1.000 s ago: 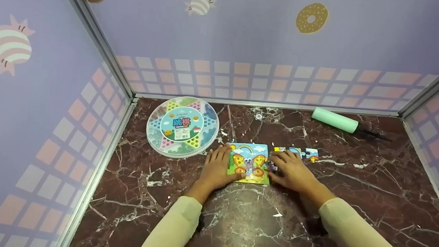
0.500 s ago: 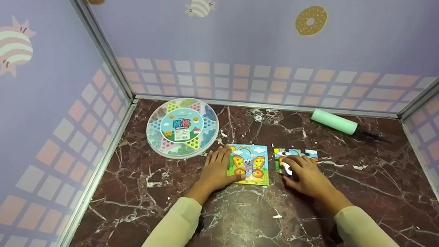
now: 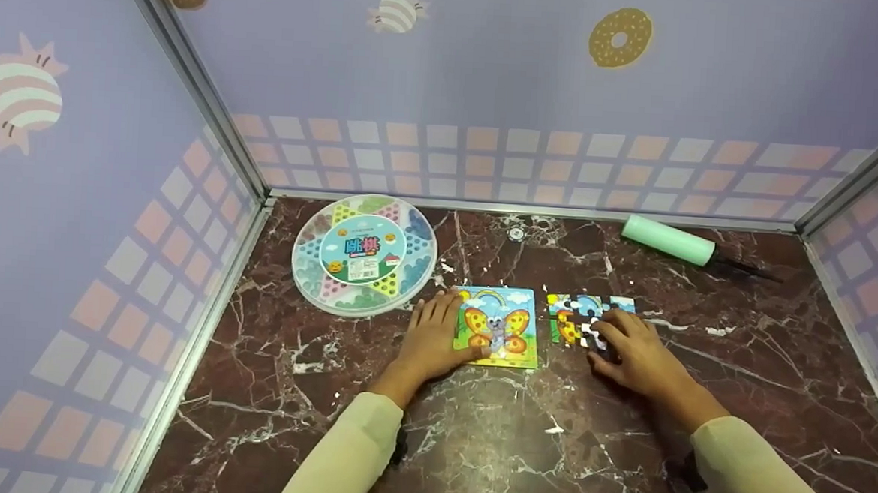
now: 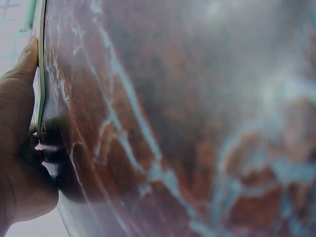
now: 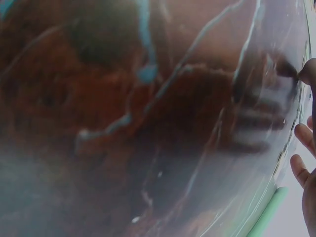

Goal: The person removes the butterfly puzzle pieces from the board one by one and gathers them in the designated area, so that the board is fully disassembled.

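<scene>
My left hand (image 3: 432, 335) rests on the left edge of a square butterfly picture board (image 3: 509, 310), with its thumb lying over the lower part. In the left wrist view the thumb (image 4: 29, 57) lies along the edge of the board. Right of the board, several jigsaw pieces (image 3: 568, 326) form a partial copy of the butterfly picture. My right hand (image 3: 636, 354) is at the right end of their lower row, thumb and fingers bent about a whitish-grey jigsaw piece (image 3: 594, 336), partly hidden by the fingers. In the right wrist view the thumb tip is low by the table surface.
A round Chinese checkers box (image 3: 363, 254) lies behind my left hand. At the back right is a pale green hand pump (image 3: 668, 240) with a black end. Patterned walls (image 3: 489, 159) enclose the dark marbled table (image 3: 504, 445) at the back and sides.
My right hand has moved right, from beside the board to the jigsaw pieces, carrying a piece. A second row of pieces now shows below the top row. My left hand has stayed in place.
</scene>
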A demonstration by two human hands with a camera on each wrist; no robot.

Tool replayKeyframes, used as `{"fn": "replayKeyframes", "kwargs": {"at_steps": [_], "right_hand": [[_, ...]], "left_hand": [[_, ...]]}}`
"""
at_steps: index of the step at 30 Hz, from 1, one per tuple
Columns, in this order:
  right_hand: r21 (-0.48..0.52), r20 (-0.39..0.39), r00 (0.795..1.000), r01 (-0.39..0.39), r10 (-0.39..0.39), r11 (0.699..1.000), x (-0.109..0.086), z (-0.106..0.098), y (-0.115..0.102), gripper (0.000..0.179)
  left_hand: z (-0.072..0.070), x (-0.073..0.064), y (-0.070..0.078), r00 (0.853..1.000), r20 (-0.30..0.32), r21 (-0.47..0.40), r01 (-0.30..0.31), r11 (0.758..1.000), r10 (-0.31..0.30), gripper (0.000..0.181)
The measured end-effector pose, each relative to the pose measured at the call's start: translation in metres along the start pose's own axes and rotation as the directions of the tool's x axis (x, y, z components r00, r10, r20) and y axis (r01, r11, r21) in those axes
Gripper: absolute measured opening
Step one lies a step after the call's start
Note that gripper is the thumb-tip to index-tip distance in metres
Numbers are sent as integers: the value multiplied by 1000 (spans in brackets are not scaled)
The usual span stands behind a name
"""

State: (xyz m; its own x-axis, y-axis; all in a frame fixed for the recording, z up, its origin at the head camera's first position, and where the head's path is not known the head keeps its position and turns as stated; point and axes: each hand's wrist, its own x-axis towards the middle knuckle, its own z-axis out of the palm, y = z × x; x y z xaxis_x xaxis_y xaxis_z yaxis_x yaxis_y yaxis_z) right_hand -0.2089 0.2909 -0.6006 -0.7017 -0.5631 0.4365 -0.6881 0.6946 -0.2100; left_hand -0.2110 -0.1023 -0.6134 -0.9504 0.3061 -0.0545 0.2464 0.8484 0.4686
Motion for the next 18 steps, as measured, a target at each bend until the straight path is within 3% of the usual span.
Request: {"fn": "replayKeyframes", "kwargs": {"at_steps": [11, 18], "right_hand": [[-36, -11, 1000, 28, -28, 999, -4, 0, 2, 27], [-63, -33, 997, 68, -71, 996, -4, 2, 2, 24]], "left_hand": [[1, -1, -1, 1000, -8, -6, -5, 1000, 4, 118], [1, 0, -1, 1000, 4, -1, -1, 1000, 1, 118]]}}
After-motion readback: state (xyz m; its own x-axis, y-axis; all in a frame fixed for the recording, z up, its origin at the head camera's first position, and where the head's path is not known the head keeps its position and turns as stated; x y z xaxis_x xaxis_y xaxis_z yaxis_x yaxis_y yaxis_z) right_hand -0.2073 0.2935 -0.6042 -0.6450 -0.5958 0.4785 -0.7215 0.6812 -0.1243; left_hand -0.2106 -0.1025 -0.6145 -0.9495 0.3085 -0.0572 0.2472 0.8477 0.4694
